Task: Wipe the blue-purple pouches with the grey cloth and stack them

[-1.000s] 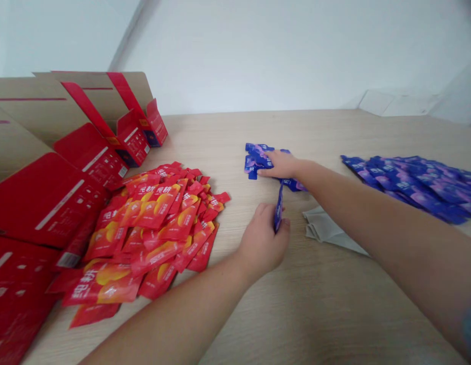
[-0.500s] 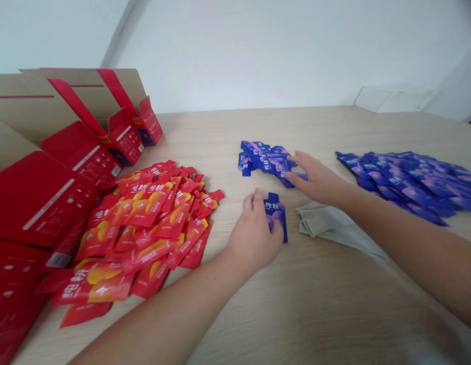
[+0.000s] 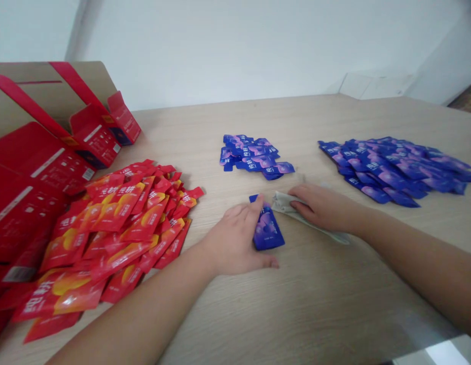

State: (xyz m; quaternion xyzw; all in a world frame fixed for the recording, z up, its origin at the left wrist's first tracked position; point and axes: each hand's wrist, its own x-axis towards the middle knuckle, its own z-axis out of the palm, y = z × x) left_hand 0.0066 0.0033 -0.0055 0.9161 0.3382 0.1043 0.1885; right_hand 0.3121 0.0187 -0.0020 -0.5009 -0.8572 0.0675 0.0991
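Fingers outstretched and thumb spread, my left hand rests at the left edge of a single blue pouch, covering part of its side. The pouch lies flat on the table, its purple fruit print facing up. To the right, my right hand is closed on a folded pale grey cloth, whose folded end points toward the pouch. Behind both hands lies a small cluster of overlapping blue pouches, touched by neither hand.
At left spreads a heap of red and orange pouches, backed by red open cartons. A larger pile of blue pouches occupies the right side. A white box-like object stands at the table's back by the wall.
My right hand has left the blue cluster and closed on the cloth, shifting it toward the pouch. My left hand has opened on the single pouch, which is now turned. The view has shifted right.
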